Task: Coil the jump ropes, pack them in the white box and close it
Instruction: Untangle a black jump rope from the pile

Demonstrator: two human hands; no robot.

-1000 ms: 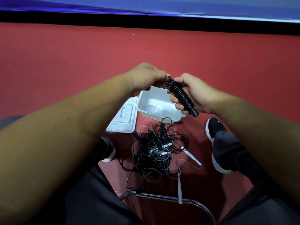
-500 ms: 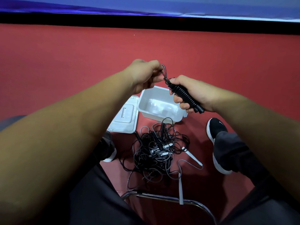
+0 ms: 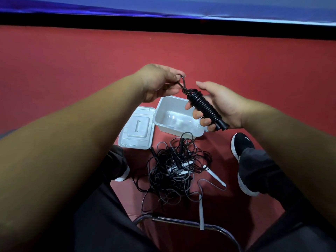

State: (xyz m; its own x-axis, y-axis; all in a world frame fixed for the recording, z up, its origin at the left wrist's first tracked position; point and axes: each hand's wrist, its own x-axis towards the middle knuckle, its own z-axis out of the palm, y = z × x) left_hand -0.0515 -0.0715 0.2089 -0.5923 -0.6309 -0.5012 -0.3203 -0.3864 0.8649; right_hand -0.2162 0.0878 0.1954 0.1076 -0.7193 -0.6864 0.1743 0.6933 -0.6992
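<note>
Item in hand: black rubbery jump rope wound in tight ribbed turns round its handles [image 3: 203, 108], a stubby cylinder held above the box. Right hand [image 3: 219, 106] cradles it, fingers curled round the bundle, thumb lifted clear. Left hand [image 3: 160, 82] pinches the short free loop of cord [image 3: 188, 91] standing out of the upper end. Step, by judgement: finishing one coil, tail not yet secured. Next move calls for tucking or hitching that loop so the springy turns cannot unwind, then lowering the bundle into the box. White moulded plastic box [image 3: 161, 113]: rectangular, smooth-walled, glossy, open, on the red floor [image 3: 72, 70] below the hands; contents unclear. Flat white lid with recessed centre panel [image 3: 137, 128]: lying just beside the box, on its left. Tangle of thin black and grey cords with slim handles [image 3: 174, 166]: heaped loose on the floor nearer the person, uncoiled.
</note>
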